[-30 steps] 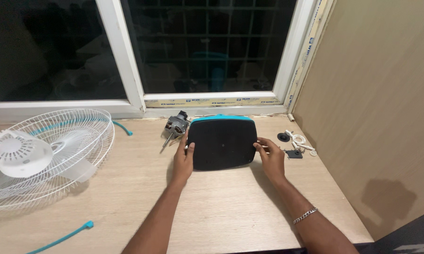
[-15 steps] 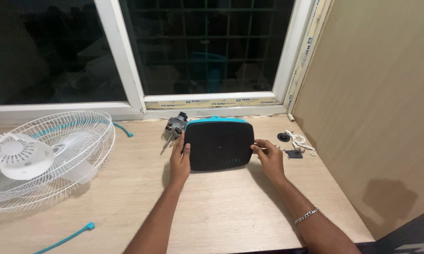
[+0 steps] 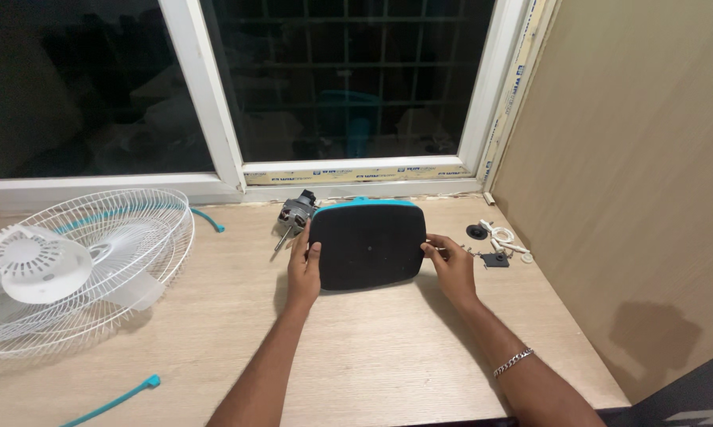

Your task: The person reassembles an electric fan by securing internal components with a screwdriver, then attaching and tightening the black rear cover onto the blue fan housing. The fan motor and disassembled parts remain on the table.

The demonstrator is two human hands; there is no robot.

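Note:
A flat black rounded-rectangle base with a teal rim lies on the wooden table near the window. My left hand grips its left edge, thumb on top. My right hand holds its right edge; a metal bracelet is on that wrist. Just behind the base's left corner sits a small grey electric motor with a shaft pointing toward me.
A white wire fan grille with a white motor housing lies at the left. A teal strip lies near the front edge. Small black and white parts sit at the right by a wooden side panel.
Both hands have stayed on the base's edges; the base has shifted slightly on the table. The view has barely moved.

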